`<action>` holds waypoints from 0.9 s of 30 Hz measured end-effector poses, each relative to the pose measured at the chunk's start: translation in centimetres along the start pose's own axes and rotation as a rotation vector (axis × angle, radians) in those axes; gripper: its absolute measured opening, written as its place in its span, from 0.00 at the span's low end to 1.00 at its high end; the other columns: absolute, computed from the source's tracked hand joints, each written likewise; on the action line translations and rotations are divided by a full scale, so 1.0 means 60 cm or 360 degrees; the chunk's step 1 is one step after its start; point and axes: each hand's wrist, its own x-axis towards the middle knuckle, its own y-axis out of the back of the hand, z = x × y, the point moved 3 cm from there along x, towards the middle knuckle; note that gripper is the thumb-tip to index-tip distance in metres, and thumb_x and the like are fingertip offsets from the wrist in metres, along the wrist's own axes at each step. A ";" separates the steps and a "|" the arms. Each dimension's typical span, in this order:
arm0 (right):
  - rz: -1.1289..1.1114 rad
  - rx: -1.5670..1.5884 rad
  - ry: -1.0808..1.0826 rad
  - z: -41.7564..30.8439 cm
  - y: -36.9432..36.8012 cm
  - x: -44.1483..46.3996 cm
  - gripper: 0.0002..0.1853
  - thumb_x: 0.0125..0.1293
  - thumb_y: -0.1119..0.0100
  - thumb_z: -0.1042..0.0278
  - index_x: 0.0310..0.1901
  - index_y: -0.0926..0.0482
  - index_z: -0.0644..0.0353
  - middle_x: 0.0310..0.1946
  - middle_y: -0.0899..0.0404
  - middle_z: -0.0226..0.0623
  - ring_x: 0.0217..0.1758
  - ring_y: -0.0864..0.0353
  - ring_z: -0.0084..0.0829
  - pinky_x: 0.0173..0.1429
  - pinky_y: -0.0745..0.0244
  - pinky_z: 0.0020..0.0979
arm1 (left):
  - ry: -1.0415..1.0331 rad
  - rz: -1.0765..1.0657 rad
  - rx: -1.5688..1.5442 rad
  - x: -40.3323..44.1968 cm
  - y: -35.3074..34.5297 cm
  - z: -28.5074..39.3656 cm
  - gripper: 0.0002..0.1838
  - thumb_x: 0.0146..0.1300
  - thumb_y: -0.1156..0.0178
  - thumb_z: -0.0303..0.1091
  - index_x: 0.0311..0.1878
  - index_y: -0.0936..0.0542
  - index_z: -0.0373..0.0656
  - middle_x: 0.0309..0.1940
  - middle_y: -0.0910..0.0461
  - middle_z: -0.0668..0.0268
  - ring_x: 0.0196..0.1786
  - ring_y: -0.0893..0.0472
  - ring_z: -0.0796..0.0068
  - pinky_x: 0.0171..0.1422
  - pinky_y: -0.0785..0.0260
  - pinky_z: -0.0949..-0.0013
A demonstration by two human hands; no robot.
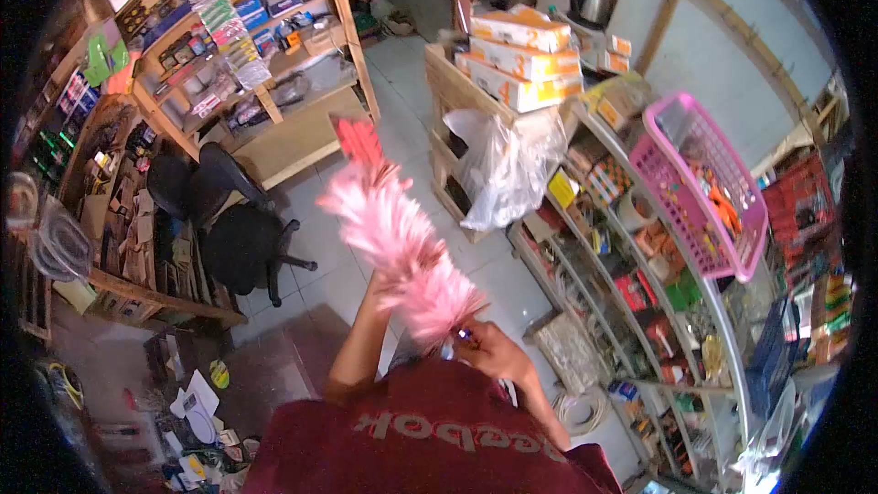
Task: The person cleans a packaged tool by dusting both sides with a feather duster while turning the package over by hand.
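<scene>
A fluffy pink feather duster with a red tip [407, 252] slants across the middle of the frame, its base near the dark red shirt [430, 425] and its tip pointing to the upper left. The right hand [494, 352] is closed around its lower end, just right of center in the lower part of the frame, with the fingers wrapped at the base of the plumes. The left forearm [357, 348] rises to the left of the duster, but the left hand is hidden behind the plumes, so whether it is open or closed cannot be told. The duster looks light, soft and springy along its feathered length and should bend or flatten under pressure; the feathers would probably slip or crush if squeezed, so the firm place to hold it is the handle end, where the right hand has it. The plumes extend up and to the left from that hand, crossing in front of the left forearm. Right of the duster, a translucent plastic bag [508, 165] hangs against a wooden stand [439, 82] topped by white and orange boxes [521, 64]; a pink plastic basket [681, 192] sits at the right, while a black office chair [242, 247] stands at the left.
</scene>
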 end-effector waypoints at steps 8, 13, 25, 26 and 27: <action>-0.0159 -0.0309 -0.0285 -0.024 -0.015 0.155 0.17 0.56 0.41 0.68 0.47 0.26 0.63 0.32 0.22 0.53 0.37 0.23 0.55 0.43 0.29 0.45 | -0.0559 -0.0038 0.0235 0.020 0.097 0.204 0.31 0.63 0.52 0.60 0.60 0.32 0.46 0.47 0.24 0.61 0.45 0.23 0.61 0.48 0.27 0.54; -0.0012 -0.0366 -0.0289 0.071 -0.028 0.177 0.17 0.55 0.40 0.67 0.46 0.24 0.62 0.34 0.20 0.52 0.40 0.22 0.54 0.46 0.28 0.45 | -0.1438 0.0809 0.0313 0.072 0.063 0.371 0.49 0.56 0.58 0.74 0.59 0.33 0.31 0.31 0.21 0.58 0.31 0.22 0.60 0.32 0.28 0.55; 0.0773 -0.0432 -0.0435 0.104 0.020 0.223 0.07 0.49 0.41 0.73 0.30 0.24 0.65 0.19 0.23 0.38 0.21 0.25 0.35 0.29 0.31 0.35 | -0.1004 0.0100 0.0244 0.128 0.076 0.437 0.56 0.53 0.58 0.75 0.65 0.42 0.26 0.42 0.26 0.40 0.40 0.22 0.46 0.43 0.26 0.48; 0.0735 -0.0669 -0.0314 0.105 0.017 0.222 0.07 0.49 0.41 0.73 0.31 0.24 0.65 0.20 0.23 0.38 0.22 0.24 0.36 0.30 0.30 0.35 | -0.1076 0.0206 0.0249 0.140 0.066 0.438 0.54 0.54 0.58 0.74 0.63 0.40 0.25 0.40 0.25 0.44 0.39 0.21 0.50 0.42 0.25 0.48; 0.0763 -0.0740 -0.0236 0.104 0.018 0.220 0.08 0.49 0.42 0.73 0.33 0.24 0.65 0.20 0.23 0.38 0.23 0.24 0.37 0.31 0.29 0.35 | -0.1146 0.0319 0.0252 0.149 0.052 0.428 0.53 0.55 0.59 0.73 0.61 0.38 0.24 0.38 0.24 0.48 0.38 0.21 0.54 0.40 0.25 0.49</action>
